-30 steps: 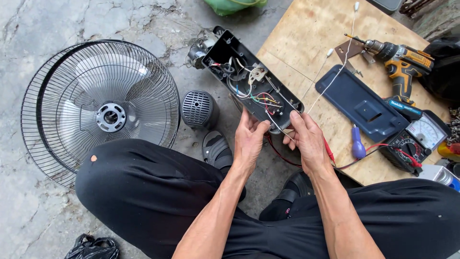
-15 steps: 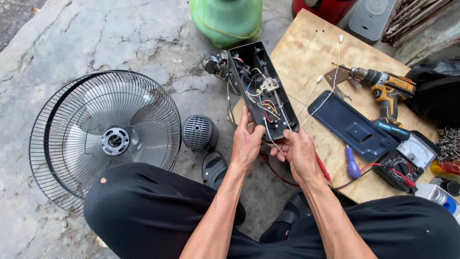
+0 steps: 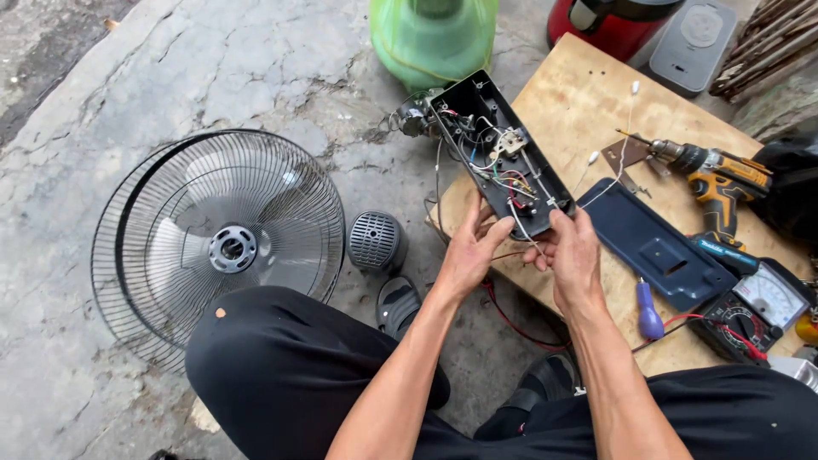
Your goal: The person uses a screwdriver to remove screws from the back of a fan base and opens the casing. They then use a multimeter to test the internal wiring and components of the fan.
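While I look down through the head camera, I see my left hand [image 3: 464,251] cupped under the near end of the open black fan control housing [image 3: 498,153] at frame centre, fingers curled around its lower edge. My right hand [image 3: 571,255] sits just beside it, fingertips pinched on a thin white wire [image 3: 521,228] leading out of the housing's tangle of coloured wires. The housing tilts over the left corner of a wooden board [image 3: 579,102]. On the board to the right lie a dark blue cover plate [image 3: 656,243], a cordless drill [image 3: 716,175], a purple-handled screwdriver [image 3: 649,315] and an analogue multimeter [image 3: 754,311]. A caged fan head [image 3: 217,247] lies on the concrete at left.
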